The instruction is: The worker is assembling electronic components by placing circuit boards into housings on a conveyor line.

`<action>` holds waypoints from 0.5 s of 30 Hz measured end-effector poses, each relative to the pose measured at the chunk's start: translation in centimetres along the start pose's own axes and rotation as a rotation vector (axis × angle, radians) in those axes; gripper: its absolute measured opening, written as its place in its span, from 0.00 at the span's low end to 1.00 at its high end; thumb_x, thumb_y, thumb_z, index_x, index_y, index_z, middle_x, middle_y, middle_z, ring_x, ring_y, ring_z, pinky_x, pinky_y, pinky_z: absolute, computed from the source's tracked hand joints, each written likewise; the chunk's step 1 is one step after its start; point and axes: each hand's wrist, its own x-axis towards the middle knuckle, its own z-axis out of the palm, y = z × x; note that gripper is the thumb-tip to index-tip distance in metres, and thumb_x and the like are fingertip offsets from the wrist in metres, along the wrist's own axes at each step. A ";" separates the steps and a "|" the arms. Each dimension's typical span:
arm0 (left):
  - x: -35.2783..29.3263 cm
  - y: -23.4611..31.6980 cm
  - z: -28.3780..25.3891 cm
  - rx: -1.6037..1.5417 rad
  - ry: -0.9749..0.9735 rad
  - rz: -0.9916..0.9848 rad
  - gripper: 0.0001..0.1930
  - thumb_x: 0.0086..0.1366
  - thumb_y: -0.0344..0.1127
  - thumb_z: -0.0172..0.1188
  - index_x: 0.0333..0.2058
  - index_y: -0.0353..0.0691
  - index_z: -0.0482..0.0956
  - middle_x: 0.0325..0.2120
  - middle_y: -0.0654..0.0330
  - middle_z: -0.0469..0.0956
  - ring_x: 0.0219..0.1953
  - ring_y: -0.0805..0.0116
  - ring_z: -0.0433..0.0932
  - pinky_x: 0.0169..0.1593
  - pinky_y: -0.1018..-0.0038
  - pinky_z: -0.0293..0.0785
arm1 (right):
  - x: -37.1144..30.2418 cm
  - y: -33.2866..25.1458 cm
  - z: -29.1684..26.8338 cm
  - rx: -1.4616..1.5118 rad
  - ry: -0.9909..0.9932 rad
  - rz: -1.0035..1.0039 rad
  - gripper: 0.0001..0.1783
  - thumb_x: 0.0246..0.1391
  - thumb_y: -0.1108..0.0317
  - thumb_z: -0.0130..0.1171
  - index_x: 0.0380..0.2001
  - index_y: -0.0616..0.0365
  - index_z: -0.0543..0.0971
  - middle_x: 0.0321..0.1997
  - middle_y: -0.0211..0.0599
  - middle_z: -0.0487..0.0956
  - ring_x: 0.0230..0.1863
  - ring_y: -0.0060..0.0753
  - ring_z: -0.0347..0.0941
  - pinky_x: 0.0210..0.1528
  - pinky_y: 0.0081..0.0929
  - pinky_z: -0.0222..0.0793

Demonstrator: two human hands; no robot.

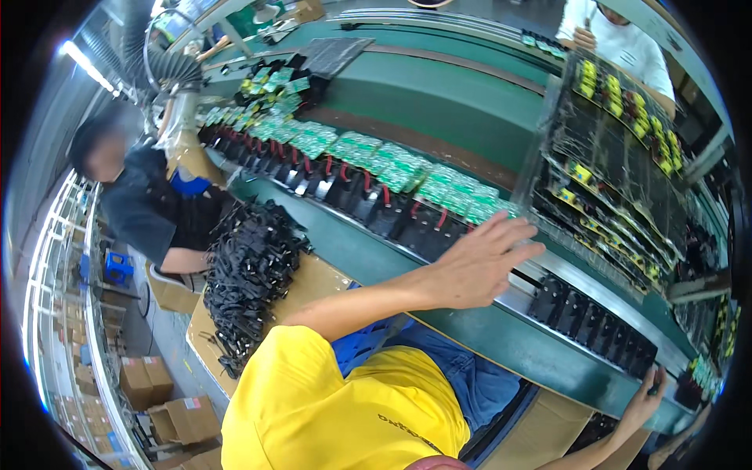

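My left hand (493,262) is open, fingers spread, at the near right end of a row of green circuit boards (399,166). Its fingertips reach the last board, and I cannot tell whether they touch it. The boards lie along the line beside black plastic cases (364,205), with short red wires between them. Farther right, a second row of black cases (587,317) sits side by side on the metal rail (513,301). At that row's right end my right hand (644,401) is closed, with a small black plastic case between thumb and fingers, partly hidden.
A heap of black cabled parts (254,266) covers a cardboard-topped table on the left, beside a co-worker in dark clothes (149,196). Stacked trays of yellow components (611,180) rise at the right. Another person (619,39) stands across the green conveyor (439,117).
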 end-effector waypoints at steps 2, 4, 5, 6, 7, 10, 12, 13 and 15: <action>0.1 -0.3 -0.9 0.037 0.034 -0.013 0.39 0.61 0.26 0.64 0.74 0.41 0.75 0.75 0.47 0.74 0.78 0.42 0.70 0.85 0.44 0.60 | -1.7 -4.4 0.6 0.062 -0.009 0.031 0.28 0.81 0.53 0.65 0.72 0.59 0.82 0.64 0.47 0.88 0.61 0.42 0.83 0.66 0.34 0.77; -0.5 -1.5 -2.4 0.048 0.026 -0.038 0.38 0.59 0.25 0.62 0.72 0.42 0.79 0.74 0.49 0.77 0.74 0.42 0.75 0.81 0.47 0.67 | -2.7 -9.8 2.3 0.092 -0.001 0.055 0.27 0.79 0.56 0.68 0.71 0.62 0.82 0.64 0.47 0.88 0.60 0.42 0.83 0.66 0.34 0.77; -1.1 -1.4 -3.4 0.082 -0.003 -0.057 0.39 0.57 0.23 0.65 0.72 0.41 0.79 0.74 0.49 0.77 0.74 0.42 0.75 0.80 0.48 0.67 | -3.1 -11.4 2.9 0.061 0.006 0.047 0.26 0.77 0.56 0.71 0.70 0.60 0.83 0.61 0.48 0.90 0.54 0.43 0.85 0.60 0.39 0.80; -1.5 -1.9 -4.3 0.058 0.001 -0.060 0.40 0.57 0.22 0.62 0.73 0.41 0.78 0.74 0.50 0.77 0.74 0.42 0.75 0.82 0.47 0.66 | -3.2 -12.3 3.5 0.090 0.029 -0.032 0.26 0.76 0.58 0.72 0.69 0.59 0.83 0.60 0.47 0.90 0.50 0.42 0.84 0.55 0.39 0.80; -1.7 -1.5 -4.9 0.123 -0.027 -0.110 0.41 0.58 0.21 0.61 0.74 0.42 0.77 0.75 0.51 0.76 0.76 0.43 0.74 0.85 0.44 0.62 | -3.6 -13.7 3.3 0.116 0.022 0.017 0.26 0.75 0.59 0.72 0.69 0.59 0.83 0.59 0.46 0.90 0.49 0.41 0.83 0.53 0.39 0.80; -0.7 -1.1 -5.6 0.119 -0.095 -0.101 0.40 0.62 0.23 0.63 0.75 0.43 0.75 0.75 0.52 0.75 0.78 0.45 0.72 0.88 0.43 0.56 | -4.6 -14.9 2.8 0.124 0.077 0.025 0.24 0.74 0.61 0.73 0.67 0.58 0.83 0.54 0.42 0.89 0.46 0.40 0.82 0.48 0.37 0.79; 0.7 0.2 -6.5 0.151 -0.137 -0.092 0.37 0.64 0.25 0.65 0.75 0.43 0.76 0.74 0.52 0.77 0.77 0.45 0.73 0.88 0.43 0.56 | -5.6 -16.0 2.5 0.064 0.070 0.024 0.24 0.74 0.61 0.72 0.66 0.59 0.83 0.52 0.41 0.88 0.44 0.39 0.81 0.46 0.35 0.77; 1.6 1.0 -7.1 0.169 -0.155 -0.093 0.36 0.65 0.26 0.66 0.74 0.42 0.76 0.74 0.52 0.77 0.77 0.46 0.73 0.88 0.43 0.55 | -5.8 -16.4 2.3 0.034 0.062 0.021 0.23 0.74 0.62 0.72 0.66 0.59 0.83 0.51 0.40 0.88 0.43 0.38 0.80 0.45 0.35 0.77; 4.6 2.2 -7.9 0.184 -0.100 -0.036 0.30 0.68 0.30 0.69 0.70 0.43 0.80 0.69 0.53 0.80 0.73 0.48 0.77 0.85 0.46 0.61 | -5.9 -17.2 2.1 0.008 0.066 0.014 0.23 0.74 0.62 0.72 0.66 0.59 0.83 0.50 0.39 0.87 0.42 0.37 0.79 0.44 0.34 0.76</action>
